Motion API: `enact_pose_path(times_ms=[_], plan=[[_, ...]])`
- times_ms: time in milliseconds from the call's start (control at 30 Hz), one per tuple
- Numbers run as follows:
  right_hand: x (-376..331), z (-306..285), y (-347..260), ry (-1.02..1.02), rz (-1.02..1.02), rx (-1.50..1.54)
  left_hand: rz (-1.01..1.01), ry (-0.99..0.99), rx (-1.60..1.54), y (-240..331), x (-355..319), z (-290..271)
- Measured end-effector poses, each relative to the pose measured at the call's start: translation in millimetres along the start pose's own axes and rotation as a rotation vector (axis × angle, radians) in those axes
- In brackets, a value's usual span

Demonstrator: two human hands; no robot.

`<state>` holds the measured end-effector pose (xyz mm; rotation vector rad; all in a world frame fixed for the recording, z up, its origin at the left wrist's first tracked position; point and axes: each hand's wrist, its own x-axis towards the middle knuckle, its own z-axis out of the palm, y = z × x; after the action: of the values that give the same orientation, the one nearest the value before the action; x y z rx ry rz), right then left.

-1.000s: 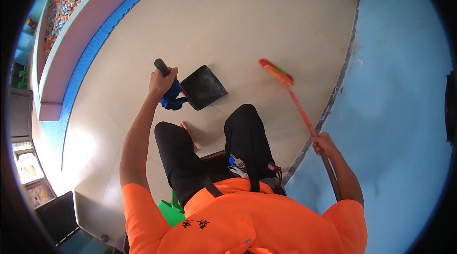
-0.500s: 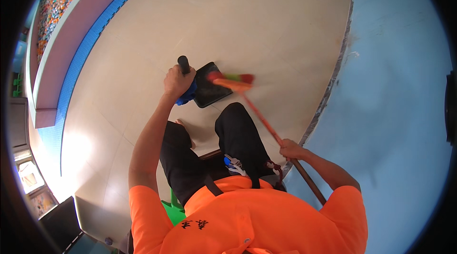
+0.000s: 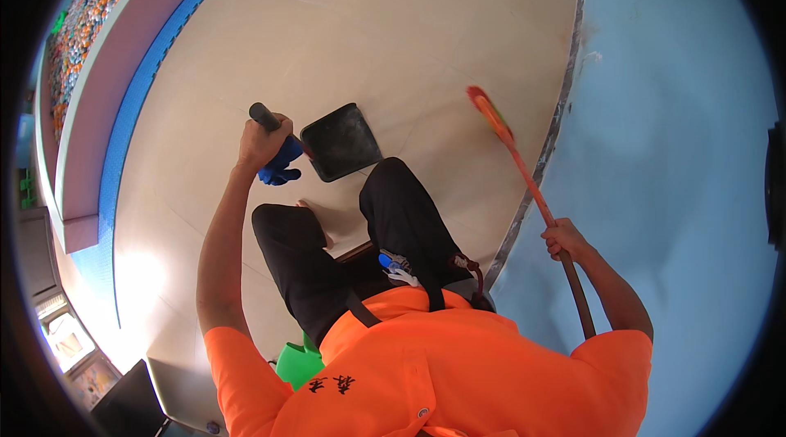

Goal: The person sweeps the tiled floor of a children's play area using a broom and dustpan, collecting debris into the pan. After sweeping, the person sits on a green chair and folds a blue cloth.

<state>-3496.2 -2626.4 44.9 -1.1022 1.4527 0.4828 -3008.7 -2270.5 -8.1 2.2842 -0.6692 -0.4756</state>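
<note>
Clutching the dustpan point(image 3: 341, 142) by its grip point(image 3: 263, 115) in your L hand point(image 3: 264, 142) & the broom point(image 3: 532, 187) in your R hand point(image 3: 565, 239), you've got the dustpan just R of, & nearer, your L hand, w/ the broom slanting fwd-left, its head point(image 3: 492, 116) blurry & apart from the dustpan, butt end hidden by your sleeve point(image 3: 626, 348).

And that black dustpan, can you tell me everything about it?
The dustpan is a shallow, squarish black scoop that looks like plastic, with a raised rim and pale, dusty-looking smudges inside. Its handle comes up on the pan's left, with a dark, rounded grip on top. The person's left hand is closed around it near the top. A blue, cloth-like thing hides part of the handle. The pan seems to rest on the floor.
</note>
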Motion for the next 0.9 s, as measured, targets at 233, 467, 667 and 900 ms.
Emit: enact_pose_path(times_ms=[233, 467, 667, 900], plan=[[13.5, 58.7, 46.1, -0.141, -0.002, -0.387, 0.004, -0.040, -0.009, -2.3, -3.3, 9.4], [24.3, 92.9, -3.3, -0.636, 0.085, -0.189, -0.051, 0.036, -0.005, 2.9, -7.6, 25.5], [29.1, 90.0, -76.7, -0.564, -0.158, -0.269, -0.138, 0.156, -0.013, -7.0, -23.5, 7.8], [78.8, 139.7, -195.2, -0.320, -0.496, -0.379, -0.403, 0.386, -0.078, -45.3, -38.6, -18.1]])
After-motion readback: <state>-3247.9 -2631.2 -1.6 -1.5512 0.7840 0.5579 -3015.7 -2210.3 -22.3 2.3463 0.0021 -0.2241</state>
